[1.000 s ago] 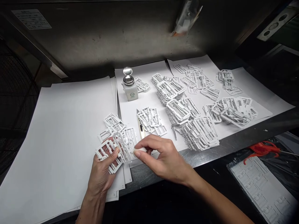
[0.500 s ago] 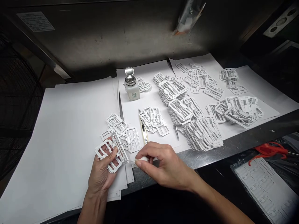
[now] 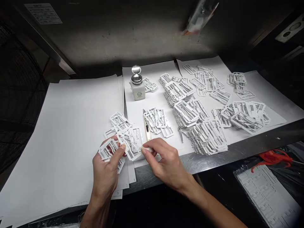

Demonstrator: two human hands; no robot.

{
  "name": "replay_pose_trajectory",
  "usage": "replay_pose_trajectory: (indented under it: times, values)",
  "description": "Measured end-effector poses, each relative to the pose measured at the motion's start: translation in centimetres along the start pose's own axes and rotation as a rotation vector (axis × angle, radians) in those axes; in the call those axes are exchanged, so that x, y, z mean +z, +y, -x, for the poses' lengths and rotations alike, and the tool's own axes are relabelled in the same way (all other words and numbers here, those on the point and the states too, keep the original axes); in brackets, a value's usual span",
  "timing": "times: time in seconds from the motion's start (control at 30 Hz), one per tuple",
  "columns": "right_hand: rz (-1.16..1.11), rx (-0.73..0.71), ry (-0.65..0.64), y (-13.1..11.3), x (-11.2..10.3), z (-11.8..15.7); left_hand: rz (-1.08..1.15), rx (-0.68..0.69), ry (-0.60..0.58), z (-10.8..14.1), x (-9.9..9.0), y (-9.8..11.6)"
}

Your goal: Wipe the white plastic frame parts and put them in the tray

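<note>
My left hand (image 3: 105,172) is closed on several thin white cut-out frames (image 3: 130,151), one of them sticking out to the right past the thumb. My right hand (image 3: 166,163) pinches a small white wad (image 3: 148,149), soft-looking, at the outer end of that frame; whether wad and frame touch is hard to tell. More loose white frames (image 3: 120,122) lie on paper just beyond my left hand. A yellow utility knife (image 3: 148,129) lies beyond my right hand, beside a small pile of frames (image 3: 160,117).
A white dispenser bottle (image 3: 138,91) stands at the back with its metal lid raised. Tall frame stacks (image 3: 206,137) and loose piles (image 3: 248,117) spread to the right. A small metal tool (image 3: 180,135) lies near the stacks. Red-handled scissors (image 3: 270,157) lie below the table edge (image 3: 242,141).
The frame in my left hand has swung from nearly upright to lying outward on the right. My right hand with the wad has risen slightly, to the frame's end. The view has shifted slightly.
</note>
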State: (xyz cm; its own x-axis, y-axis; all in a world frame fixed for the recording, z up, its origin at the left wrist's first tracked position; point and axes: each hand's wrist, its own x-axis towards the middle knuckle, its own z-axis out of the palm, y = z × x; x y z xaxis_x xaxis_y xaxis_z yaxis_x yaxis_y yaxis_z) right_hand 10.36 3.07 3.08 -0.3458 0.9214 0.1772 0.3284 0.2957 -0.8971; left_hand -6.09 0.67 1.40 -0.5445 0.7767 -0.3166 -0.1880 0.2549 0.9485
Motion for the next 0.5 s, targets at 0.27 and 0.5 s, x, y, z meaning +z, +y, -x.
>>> replay_pose_trajectory:
  times: [0.27,0.5]
  values:
    - [0.026,-0.072,-0.106,-0.6,1.6,0.9,-0.096,0.113,0.066,0.1,0.1,-0.5]
    - [0.064,0.031,0.054,0.3,-0.6,-0.4,-0.165,0.121,0.041,0.5,0.0,0.2]
